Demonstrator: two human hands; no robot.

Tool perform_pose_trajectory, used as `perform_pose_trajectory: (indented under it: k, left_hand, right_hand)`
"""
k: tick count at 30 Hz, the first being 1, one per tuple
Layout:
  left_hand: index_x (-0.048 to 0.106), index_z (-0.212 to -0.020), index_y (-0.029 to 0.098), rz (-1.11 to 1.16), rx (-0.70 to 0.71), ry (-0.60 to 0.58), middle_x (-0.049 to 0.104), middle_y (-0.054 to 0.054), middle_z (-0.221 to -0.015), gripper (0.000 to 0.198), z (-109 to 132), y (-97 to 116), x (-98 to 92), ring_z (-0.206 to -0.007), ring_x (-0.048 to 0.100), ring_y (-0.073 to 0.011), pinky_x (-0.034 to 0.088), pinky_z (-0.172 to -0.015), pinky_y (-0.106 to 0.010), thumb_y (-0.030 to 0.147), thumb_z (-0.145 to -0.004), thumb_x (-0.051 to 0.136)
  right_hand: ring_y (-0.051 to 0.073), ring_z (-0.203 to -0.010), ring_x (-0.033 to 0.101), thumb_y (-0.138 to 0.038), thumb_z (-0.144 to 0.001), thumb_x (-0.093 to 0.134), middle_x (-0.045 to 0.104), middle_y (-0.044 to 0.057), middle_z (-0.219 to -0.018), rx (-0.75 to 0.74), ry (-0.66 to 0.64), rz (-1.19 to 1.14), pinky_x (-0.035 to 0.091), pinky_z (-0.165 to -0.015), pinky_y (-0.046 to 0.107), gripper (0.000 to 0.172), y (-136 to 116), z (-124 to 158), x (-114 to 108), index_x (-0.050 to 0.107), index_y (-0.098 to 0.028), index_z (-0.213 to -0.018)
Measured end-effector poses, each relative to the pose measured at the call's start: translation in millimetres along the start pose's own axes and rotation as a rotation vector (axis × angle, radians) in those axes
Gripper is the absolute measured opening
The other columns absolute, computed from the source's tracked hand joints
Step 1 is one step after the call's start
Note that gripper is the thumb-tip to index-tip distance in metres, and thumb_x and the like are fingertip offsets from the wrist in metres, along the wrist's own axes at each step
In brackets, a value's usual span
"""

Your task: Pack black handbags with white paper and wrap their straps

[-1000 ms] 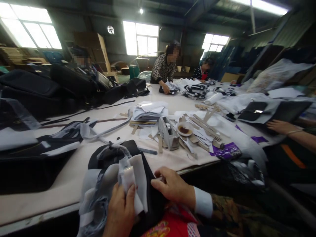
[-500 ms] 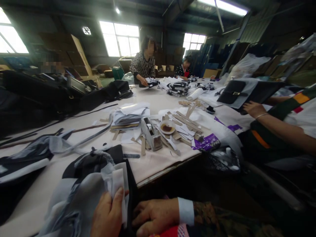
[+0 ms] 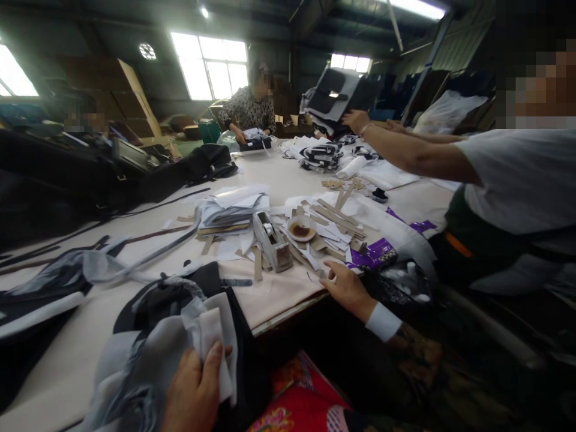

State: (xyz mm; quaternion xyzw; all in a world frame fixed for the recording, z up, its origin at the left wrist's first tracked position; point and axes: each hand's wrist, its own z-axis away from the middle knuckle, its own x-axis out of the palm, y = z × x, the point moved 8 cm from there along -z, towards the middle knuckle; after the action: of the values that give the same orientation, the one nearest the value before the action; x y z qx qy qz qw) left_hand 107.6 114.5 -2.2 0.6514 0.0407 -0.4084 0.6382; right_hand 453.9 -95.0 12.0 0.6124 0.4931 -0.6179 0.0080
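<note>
Here, the left hand [image 3: 193, 390] has its fingers clamped on a white padded strip [image 3: 211, 333], thumb on top. The strip lies against a black bag piece [image 3: 243, 360] with loose grey wrapping [image 3: 157, 354] beside it, all at the near edge of the bench [image 3: 288, 294], left of the lap's red cloth [image 3: 292, 399]. The right hand [image 3: 348, 291] reaches out to the bench's edge, thumb and forefinger close to each other; whether they pinch anything I cannot tell. Just beyond it lie brown card strips [image 3: 339, 217], with a purple packet [image 3: 373, 253] just beside the hand. Farther left, a tape dispenser [image 3: 273, 243] stands beside a white dish [image 3: 314, 228] stained dark brown, near a stack of white sheets [image 3: 234, 201]. To the right, a co-worker's hand [image 3: 357, 122] holds up a buckled black bag [image 3: 326, 90] above the bench.
</note>
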Motion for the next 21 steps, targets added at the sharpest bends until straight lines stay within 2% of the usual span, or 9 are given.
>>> perform_pose_trajectory:
  k: [5, 10, 13, 18, 21]
  left_hand:
    - [0.070, -0.093, 0.016, 0.022, 0.000, -0.023, 0.077, -0.014, -0.089, 0.059, 3.1, 2.2, -1.4, -0.087, 0.072, -0.0337, 0.057, -0.074, -0.042, 0.069, -0.080, 0.048]
    - [0.069, -0.095, 0.016, 0.033, -0.025, -0.039, 0.076, -0.014, -0.088, 0.060, 2.4, -5.5, -2.4, -0.084, 0.072, -0.0338, 0.058, -0.072, -0.043, 0.071, -0.080, 0.048]
    - [0.069, -0.095, 0.016, 0.041, -0.034, -0.047, 0.076, -0.013, -0.087, 0.061, 0.2, -8.5, -0.9, -0.083, 0.072, -0.0333, 0.058, -0.068, -0.042, 0.071, -0.079, 0.048]
    - [0.069, -0.100, 0.016, 0.071, -0.052, -0.083, 0.076, -0.013, -0.090, 0.062, -2.0, -17.5, 3.9, -0.087, 0.073, -0.0326, 0.059, -0.069, -0.040, 0.072, -0.082, 0.049]
    - [0.070, -0.099, 0.015, 0.035, -0.002, -0.063, 0.076, -0.011, -0.086, 0.061, -2.1, -17.9, 3.2, -0.083, 0.073, -0.0309, 0.059, -0.069, -0.039, 0.070, -0.086, 0.047]
  right_hand:
    - [0.021, -0.075, 0.063, -0.024, -0.079, 0.064, 0.068, 0.005, -0.077, 0.019, -0.124, -0.034, 0.049, -0.078, 0.035, 0.034, 5.8, -6.1, 8.6, 0.072, -0.014, -0.110]
    - [0.016, -0.064, 0.058, -0.026, -0.079, 0.063, 0.064, 0.000, -0.067, 0.103, -0.185, -0.121, 0.046, -0.065, 0.029, 0.024, 19.1, -10.0, 18.9, 0.069, -0.015, -0.099]
    - [0.014, -0.063, 0.057, -0.026, -0.077, 0.062, 0.064, 0.000, -0.069, 0.144, -0.211, -0.205, 0.045, -0.061, 0.026, 0.024, 24.7, -11.1, 23.7, 0.065, -0.015, -0.098]
    - [0.012, -0.047, 0.054, -0.031, -0.078, 0.058, 0.057, -0.005, -0.061, 0.254, -0.286, -0.383, 0.043, -0.046, 0.024, 0.027, 27.7, -6.8, 28.8, 0.057, -0.016, -0.101]
    - [0.013, -0.045, 0.056, -0.036, -0.077, 0.061, 0.058, -0.006, -0.057, 0.301, -0.326, -0.470, 0.047, -0.045, 0.025, 0.034, 27.8, -4.1, 29.1, 0.055, -0.016, -0.104]
